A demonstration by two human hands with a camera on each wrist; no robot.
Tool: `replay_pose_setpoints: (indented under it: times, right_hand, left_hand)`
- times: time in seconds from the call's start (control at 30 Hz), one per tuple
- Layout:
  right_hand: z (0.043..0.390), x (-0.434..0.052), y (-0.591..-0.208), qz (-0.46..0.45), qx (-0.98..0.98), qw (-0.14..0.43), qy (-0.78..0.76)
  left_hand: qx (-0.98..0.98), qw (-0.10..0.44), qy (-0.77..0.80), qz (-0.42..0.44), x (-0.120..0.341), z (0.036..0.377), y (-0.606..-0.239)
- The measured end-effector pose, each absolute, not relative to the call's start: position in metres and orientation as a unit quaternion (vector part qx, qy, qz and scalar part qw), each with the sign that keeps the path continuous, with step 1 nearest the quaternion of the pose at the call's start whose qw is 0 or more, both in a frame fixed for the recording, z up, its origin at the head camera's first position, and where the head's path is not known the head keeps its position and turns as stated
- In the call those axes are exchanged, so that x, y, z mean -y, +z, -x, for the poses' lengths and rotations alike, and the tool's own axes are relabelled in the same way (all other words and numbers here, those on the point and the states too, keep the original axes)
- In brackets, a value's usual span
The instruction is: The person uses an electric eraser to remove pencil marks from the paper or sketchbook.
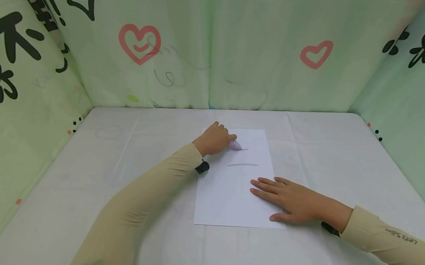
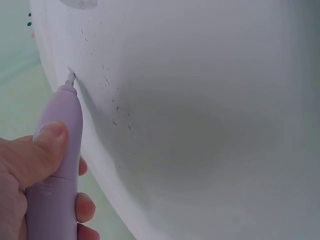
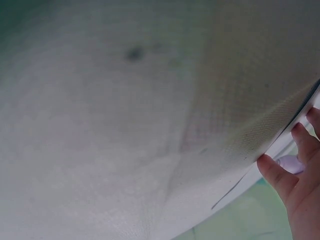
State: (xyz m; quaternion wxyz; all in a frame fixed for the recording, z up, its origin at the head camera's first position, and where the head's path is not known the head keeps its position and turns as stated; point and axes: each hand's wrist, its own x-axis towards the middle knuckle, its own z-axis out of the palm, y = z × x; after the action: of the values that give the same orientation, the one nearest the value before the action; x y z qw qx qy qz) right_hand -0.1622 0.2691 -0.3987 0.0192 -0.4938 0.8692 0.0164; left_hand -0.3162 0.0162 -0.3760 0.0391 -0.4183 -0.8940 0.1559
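Left hand (image 1: 213, 139) clamped round purple pen (image 1: 235, 145), tip down on far part of white paper (image 1: 231, 196), beside a short stroke. Right hand (image 1: 295, 200) flat, fingers straight, pressing paper's near right side on table (image 1: 89, 174).

The sheet of paper (image 1: 231, 192) at the centre of the frame is white, crossed by two thin grey-lilac pencil-like strokes (image 1: 243, 164) in its upper half. The pen (image 2: 54, 165) is pale lilac with a grey tip. The worktop (image 1: 125, 176) is off-white with faint pale motifs. The padded walls (image 1: 209, 53) across the top and sides of the frame are light mint green, printed with coral-red hearts (image 1: 139, 42) and, at the upper left and upper right, black brush-like characters. Both sleeves (image 1: 142, 200) are beige; the right one carries small dark lettering.
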Motion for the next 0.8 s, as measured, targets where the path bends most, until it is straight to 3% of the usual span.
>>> replay_pose_setpoints:
  times: [0.8]
  right_hand:
    - [0.1618, -0.2695, -0.3987, 0.493, -0.87, 0.018, 0.017]
  left_hand:
    - [0.894, 0.035, 0.156, 0.418, -0.022, 0.3207, -0.38]
